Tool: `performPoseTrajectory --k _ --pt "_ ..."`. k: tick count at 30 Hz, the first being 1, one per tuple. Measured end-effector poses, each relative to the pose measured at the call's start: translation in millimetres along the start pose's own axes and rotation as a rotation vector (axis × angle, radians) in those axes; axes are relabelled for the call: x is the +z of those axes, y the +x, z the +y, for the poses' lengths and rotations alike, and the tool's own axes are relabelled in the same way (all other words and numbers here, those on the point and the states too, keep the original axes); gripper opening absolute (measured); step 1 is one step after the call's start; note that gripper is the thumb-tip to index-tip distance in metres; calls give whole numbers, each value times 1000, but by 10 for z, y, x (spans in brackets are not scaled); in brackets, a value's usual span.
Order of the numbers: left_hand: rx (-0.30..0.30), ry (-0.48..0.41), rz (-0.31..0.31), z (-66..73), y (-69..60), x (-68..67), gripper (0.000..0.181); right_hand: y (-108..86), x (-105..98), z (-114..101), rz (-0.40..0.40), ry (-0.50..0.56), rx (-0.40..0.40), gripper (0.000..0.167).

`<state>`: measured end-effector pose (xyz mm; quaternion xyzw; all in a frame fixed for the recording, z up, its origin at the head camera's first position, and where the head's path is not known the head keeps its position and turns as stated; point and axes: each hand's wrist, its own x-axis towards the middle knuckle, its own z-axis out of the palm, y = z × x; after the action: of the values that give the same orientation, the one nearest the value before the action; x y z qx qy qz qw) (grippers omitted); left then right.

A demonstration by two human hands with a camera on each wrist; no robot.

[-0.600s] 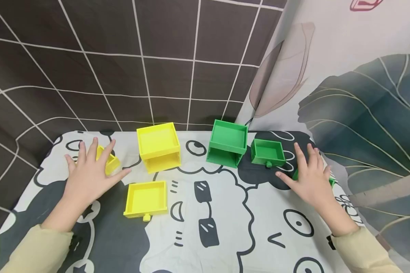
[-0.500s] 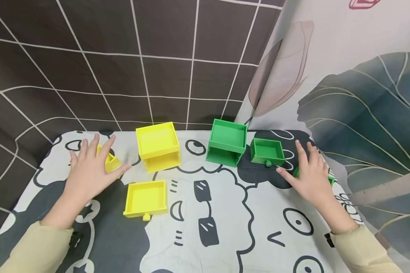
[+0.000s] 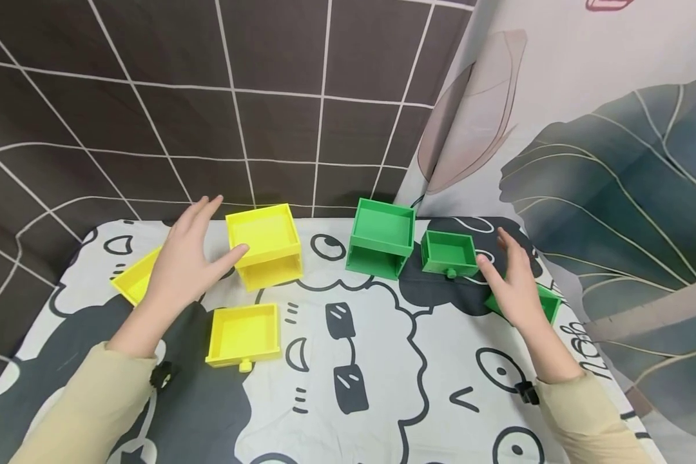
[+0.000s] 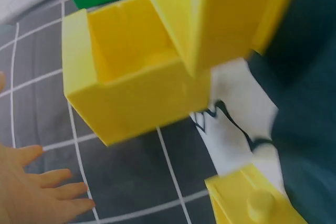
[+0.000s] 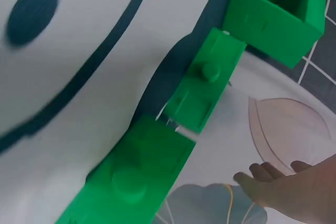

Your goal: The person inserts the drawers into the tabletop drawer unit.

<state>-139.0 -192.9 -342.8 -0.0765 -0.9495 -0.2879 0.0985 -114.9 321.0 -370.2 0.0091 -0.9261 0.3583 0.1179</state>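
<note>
Item, your left hand (image 3: 182, 261): fingers straight and spread, holding nothing, raised at centre left of the frame; the thumb overlaps the left edge of the yellow housing (image 3: 269, 254) (whether it touches, you cannot tell from here).

Item, your right hand (image 3: 516, 283): fingers loosely extended, also without a hold, at centre right.

Yellow set: the housing, left of centre, its lower bay open at the front; the knobbed yellow drawer (image 3: 243, 332) below it in the frame; the tilted yellow drawer (image 3: 135, 276) further left, partly hidden behind your left hand and forearm.

Green set: the green housing (image 3: 381, 235), right of centre; the small green drawer (image 3: 449, 251) just beside it, knob toward you; the far green drawer (image 3: 548, 303), partly covered by your right hand.

Handling, by judgement: light, stiff, smooth plastic, a little slippery; thin walls may flex if squeezed. Take drawers by opposite side walls or the knob, housings by their outer sides.

Edges: the cloth-covered tabletop (image 3: 388, 380) meets dark grid fabric (image 3: 284, 122) along the back, and its right edge runs close to the far green drawer. Your best room for moving is the lower centre.
</note>
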Motion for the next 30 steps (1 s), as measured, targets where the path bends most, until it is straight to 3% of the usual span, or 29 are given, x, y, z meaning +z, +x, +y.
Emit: performPoseTrajectory --k 9,14,21,27,30 --pt "69 -163 24 421 238 159 80 22 139 -43 51 237 58 56" --pt "97 -207 -13 617 367 307 76 30 201 -72 70 391 130 53" --pt "104 -291 -83 842 533 517 74 23 221 -62 24 631 179 56" --pt "118 -359 -139 1034 604 659 70 12 261 -41 3 856 251 20" --pt "146 -366 -153 1121 631 738 69 5 268 -32 -25 958 292 17"
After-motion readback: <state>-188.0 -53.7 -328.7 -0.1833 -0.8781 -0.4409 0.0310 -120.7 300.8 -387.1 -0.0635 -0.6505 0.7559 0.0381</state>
